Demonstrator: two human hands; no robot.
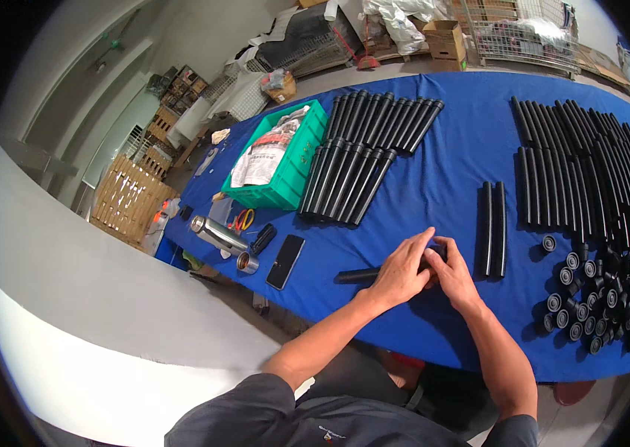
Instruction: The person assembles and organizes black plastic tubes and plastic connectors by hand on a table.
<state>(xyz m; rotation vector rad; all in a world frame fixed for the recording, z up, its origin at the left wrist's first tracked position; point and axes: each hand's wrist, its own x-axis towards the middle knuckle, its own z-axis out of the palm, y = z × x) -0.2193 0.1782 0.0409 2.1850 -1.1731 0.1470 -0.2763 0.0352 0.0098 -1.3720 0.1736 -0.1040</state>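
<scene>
A black tube (357, 276) lies nearly level across the near middle of the blue-covered table, its left end sticking out past my left hand (402, 270). That hand is closed around the tube. At the tube's other end my right hand (451, 274) is closed over a dark end piece (440, 253), mostly hidden by the fingers. Both hands touch or nearly touch each other. Two loose black tubes (488, 229) lie side by side just right of my hands. Farther right are many round black caps (574, 332) in a loose heap.
Rows of plain black tubes (546, 186) fill the far right. Capped tubes (352, 179) lie beside a green crate (307, 141) holding a printed sack. Left of my hands are a phone (285, 262), a steel flask (218, 235), its cup (247, 262) and scissors (243, 219).
</scene>
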